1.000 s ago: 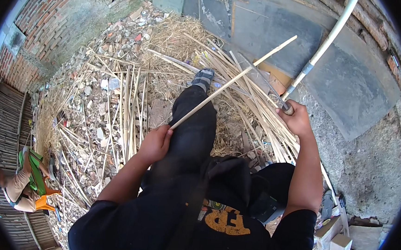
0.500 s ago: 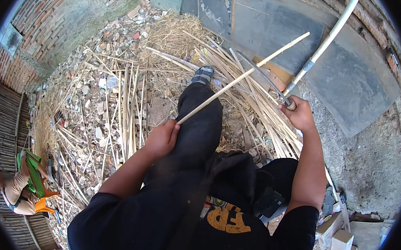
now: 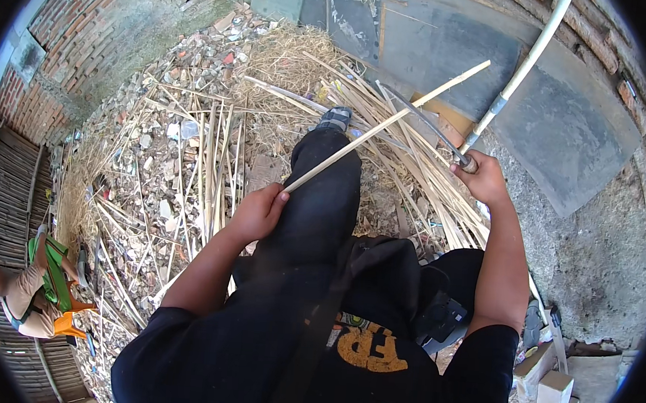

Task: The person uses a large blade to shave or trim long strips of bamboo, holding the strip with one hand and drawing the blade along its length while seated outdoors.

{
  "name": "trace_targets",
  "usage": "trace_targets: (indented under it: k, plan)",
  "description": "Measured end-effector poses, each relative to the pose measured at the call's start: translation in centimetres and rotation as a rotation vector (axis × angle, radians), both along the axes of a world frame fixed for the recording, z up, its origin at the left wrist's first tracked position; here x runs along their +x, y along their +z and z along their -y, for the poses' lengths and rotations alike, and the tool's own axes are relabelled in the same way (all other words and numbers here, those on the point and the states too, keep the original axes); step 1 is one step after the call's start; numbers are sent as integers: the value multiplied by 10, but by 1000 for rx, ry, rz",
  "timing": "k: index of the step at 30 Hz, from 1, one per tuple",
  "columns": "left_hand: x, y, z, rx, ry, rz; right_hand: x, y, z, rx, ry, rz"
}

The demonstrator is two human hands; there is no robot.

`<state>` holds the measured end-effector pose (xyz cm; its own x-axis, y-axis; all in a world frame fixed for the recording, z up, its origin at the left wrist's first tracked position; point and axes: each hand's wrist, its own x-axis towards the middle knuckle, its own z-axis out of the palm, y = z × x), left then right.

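Observation:
My left hand (image 3: 260,212) is closed around the lower end of a long, pale bamboo strip (image 3: 357,145). The strip slants across my thigh, up and to the right. In my right hand (image 3: 483,179) is the wooden handle of a long knife (image 3: 436,131), its narrow, dark blade pointing up and left. In the picture the blade crosses the strip near its upper part; whether they touch I cannot tell. Below them lies a heap of split bamboo strips (image 3: 443,199) on the ground, by my sandalled foot (image 3: 335,118).
More bamboo strips (image 3: 213,164) lie over rubble (image 3: 162,164) at the left, with dry straw (image 3: 284,64) farther off. A pale pole (image 3: 523,73) stands before dark panels (image 3: 567,136) at right. Pale blocks (image 3: 553,396) sit lower right. Another person (image 3: 32,297) is at far left.
The bamboo strip's upper end has dipped slightly and moved a little left. Both hands keep their hold, and the whole view has shifted slightly.

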<state>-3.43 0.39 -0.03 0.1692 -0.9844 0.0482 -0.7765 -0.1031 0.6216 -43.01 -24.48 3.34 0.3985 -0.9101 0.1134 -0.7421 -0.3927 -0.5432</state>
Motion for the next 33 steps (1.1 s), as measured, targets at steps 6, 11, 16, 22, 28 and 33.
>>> trace_targets:
  k: [6,11,16,22,28,33]
  plan:
    - [13,-5,-7,20,42,4,-10,0,-1,8,22,-73]
    - [6,5,-15,-4,16,31,-10,6,-4,16,13,-35]
    - [-2,14,-17,27,-61,19,-5,13,-7,22,8,-38]
    - [-4,14,-14,96,-97,61,-5,7,-7,42,18,-63]
    - [-9,10,-8,130,-39,106,-1,5,-3,37,28,-96]
    - [-6,8,-10,139,-34,122,2,3,1,49,28,-102]
